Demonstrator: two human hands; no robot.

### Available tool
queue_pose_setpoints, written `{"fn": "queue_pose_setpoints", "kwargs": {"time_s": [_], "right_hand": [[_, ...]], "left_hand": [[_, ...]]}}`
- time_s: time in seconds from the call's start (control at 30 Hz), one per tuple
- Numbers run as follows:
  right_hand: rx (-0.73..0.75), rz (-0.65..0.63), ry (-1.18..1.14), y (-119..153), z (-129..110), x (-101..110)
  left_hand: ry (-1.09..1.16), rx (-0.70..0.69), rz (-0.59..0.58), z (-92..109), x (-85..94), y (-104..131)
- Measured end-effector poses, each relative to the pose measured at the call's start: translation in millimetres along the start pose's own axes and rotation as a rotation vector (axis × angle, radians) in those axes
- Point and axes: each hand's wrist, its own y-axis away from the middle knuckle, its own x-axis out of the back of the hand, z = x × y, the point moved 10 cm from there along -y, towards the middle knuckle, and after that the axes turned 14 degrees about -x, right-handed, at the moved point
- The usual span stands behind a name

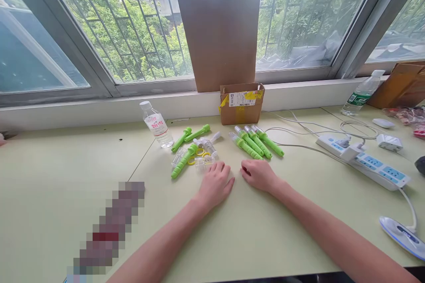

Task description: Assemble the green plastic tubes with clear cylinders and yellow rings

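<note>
My left hand (216,183) lies on the table with its fingers apart and nothing in it, just in front of some clear plastic pieces (203,163). To its right, my right hand (259,174) rests on the table with its fingers curled in; whatever they may hold is hidden. Behind my right hand lie several green sticks with clear caps (254,143), side by side. Green sticks without caps (184,161) lie at the left, around clear caps (208,147) and yellow rings (199,152).
A water bottle (157,126) and a small cardboard box (242,106) stand behind the pieces. On the right are a power strip (363,161), white cables and another bottle (361,93). A blurred patch (111,225) covers something at the left.
</note>
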Motion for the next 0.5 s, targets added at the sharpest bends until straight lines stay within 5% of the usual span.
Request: {"fn": "queue_pose_setpoints", "kwargs": {"time_s": [0.5], "right_hand": [[-0.036, 0.003, -0.074, -3.1, 5.0, 0.5]], "left_hand": [[-0.006, -0.007, 0.002, 0.3, 0.3, 0.0]]}}
